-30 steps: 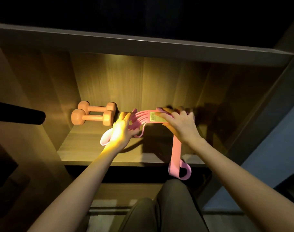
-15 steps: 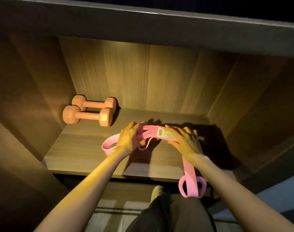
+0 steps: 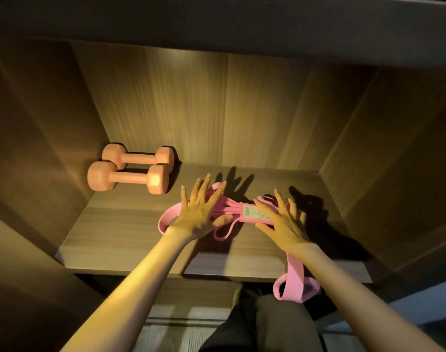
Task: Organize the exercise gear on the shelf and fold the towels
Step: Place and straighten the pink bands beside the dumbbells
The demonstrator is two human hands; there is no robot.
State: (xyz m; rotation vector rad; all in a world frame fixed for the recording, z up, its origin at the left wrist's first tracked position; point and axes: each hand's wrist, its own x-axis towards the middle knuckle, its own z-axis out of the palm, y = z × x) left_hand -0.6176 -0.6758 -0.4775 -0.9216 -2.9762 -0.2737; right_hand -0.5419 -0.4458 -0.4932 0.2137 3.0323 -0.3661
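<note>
**Head view: pink resistance bands (image 3: 231, 212) pinned flat under both my hands**

From the head camera, the bundle lies on the wooden shelf (image 3: 115, 235), just right of centre. My left hand (image 3: 199, 212) rests on its 9 o'clock end with the fingers straight and fanned. My right hand (image 3: 284, 222) lies the same way over the 3 o'clock end, just past the paper label (image 3: 255, 214). Neither hand is curled round anything; both are spread and apart.

The bundle's long axis runs roughly from 9 to 3 o'clock across the shelf. One strap leaves it toward 5 o'clock, crosses the front edge and hangs below as a loop (image 3: 293, 288).

I judge the bands light, soft and springy, so the loose loops will probably splay if I lift one end only. The banded middle by the label looks like the best place to grip, once the dangling loop is gathered up.

The two orange dumbbells (image 3: 130, 171) lie side by side at 10 o'clock, well apart from the bands.
</note>
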